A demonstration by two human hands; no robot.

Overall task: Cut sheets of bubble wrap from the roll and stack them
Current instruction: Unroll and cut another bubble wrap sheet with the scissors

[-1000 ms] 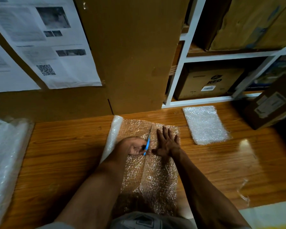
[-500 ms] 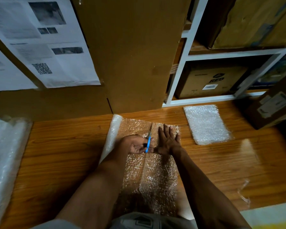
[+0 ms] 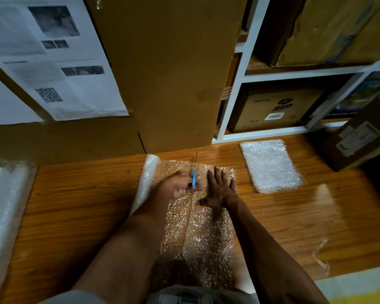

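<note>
Gripping cutter (image 3: 194,177), left hand (image 3: 177,186), right hand (image 3: 220,189) flat

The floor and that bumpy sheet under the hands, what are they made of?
The floor looks like wood or a wood-look covering: brown grain lines and a glossy shine where light reflects. The bumpy sheet looks like clear plastic bubble wrap: you can see the floor through it, and its little bubbles glint. The left hand holds a blue-handled cutter, probably plastic.
</note>
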